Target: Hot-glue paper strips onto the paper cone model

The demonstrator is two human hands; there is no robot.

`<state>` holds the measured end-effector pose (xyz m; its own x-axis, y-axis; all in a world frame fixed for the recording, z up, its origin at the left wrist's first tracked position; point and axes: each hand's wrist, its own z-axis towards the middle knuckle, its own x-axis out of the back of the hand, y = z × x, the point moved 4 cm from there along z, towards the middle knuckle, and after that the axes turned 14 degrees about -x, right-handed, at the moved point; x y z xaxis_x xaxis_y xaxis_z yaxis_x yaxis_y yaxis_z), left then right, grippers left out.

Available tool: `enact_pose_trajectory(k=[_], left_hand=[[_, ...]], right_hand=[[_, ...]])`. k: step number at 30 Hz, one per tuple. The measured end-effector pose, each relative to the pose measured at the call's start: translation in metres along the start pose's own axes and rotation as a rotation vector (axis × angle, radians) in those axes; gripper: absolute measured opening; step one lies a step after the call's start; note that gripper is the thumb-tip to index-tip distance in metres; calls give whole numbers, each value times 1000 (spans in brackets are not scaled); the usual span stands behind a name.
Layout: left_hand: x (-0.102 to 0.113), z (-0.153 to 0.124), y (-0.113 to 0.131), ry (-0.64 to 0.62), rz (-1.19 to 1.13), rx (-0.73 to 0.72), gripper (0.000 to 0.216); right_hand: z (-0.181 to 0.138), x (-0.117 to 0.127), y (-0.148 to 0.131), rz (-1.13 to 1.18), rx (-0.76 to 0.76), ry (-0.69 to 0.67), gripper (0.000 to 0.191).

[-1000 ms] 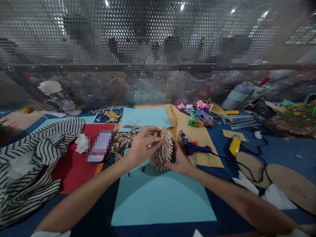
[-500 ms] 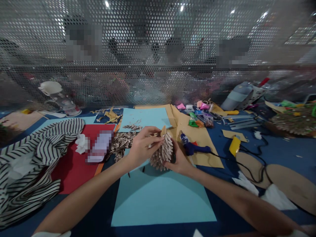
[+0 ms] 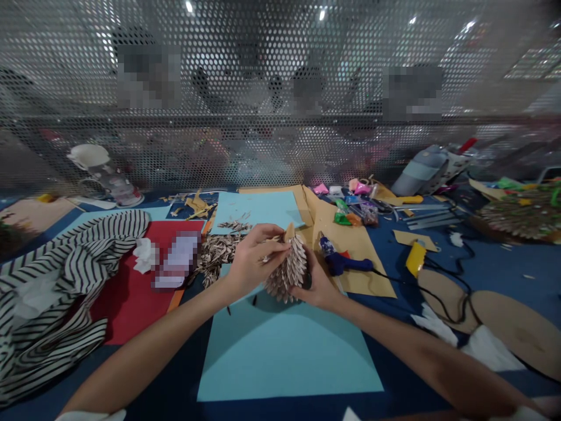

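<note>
A cardboard cone covered in overlapping sunflower seeds stands tilted over a light blue paper sheet. My right hand is wrapped round the cone's right side and base. My left hand has its fingers pinched against the cone's upper left side, near the bare tip; a seed in the pinch cannot be made out. A pile of loose sunflower seeds lies just left of my left hand.
A blue glue gun with a black cord lies on brown paper to the right. A striped cloth and red paper lie left. Cardboard discs lie right, and a perforated metal screen stands behind.
</note>
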<state>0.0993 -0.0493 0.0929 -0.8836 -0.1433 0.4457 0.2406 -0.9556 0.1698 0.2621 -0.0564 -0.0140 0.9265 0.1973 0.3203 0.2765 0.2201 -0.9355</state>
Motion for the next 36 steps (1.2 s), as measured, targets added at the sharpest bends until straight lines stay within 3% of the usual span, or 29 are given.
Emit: enact_pose_trajectory(k=[17,22,27,33,36], left_hand=[[0,-1,-1,-18,19,-11,19],[2,0,-1,-61,66,14,34],[4,3,0,-99,51,114,46],[19,-8,-26,35,90,287,24],[26,-30,-46,-23,200,355,17]], right_hand=[[2,0,2,34,1,4,96],[0,-2,3,68,3,-20,95],[-1,1,0,20,11,20,90],[2,8,-3,-40,60,67,88],[1,9,-2,7,8,50,88]])
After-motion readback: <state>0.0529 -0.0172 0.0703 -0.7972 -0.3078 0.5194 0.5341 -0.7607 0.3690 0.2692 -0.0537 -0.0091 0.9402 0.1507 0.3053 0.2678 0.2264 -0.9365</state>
